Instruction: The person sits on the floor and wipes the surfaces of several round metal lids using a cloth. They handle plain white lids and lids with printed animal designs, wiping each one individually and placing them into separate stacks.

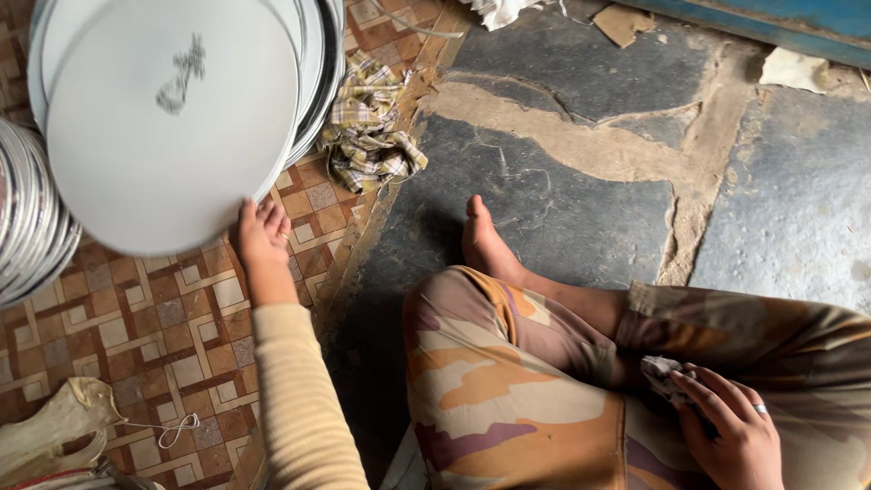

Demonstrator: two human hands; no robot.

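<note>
A round white plate is gripped at its lower edge by the left hand, disc above the fingers. A small grey cloth is pinched by the right hand on the lap.

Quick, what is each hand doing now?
Left hand: closed on the rim of a round white plate.
Right hand: holding a small crumpled cloth on the lap.

A floor of dark cracked stone is seen, met on the left by a brown patterned mat. A crumpled checked cloth and white string are laid there.
</note>
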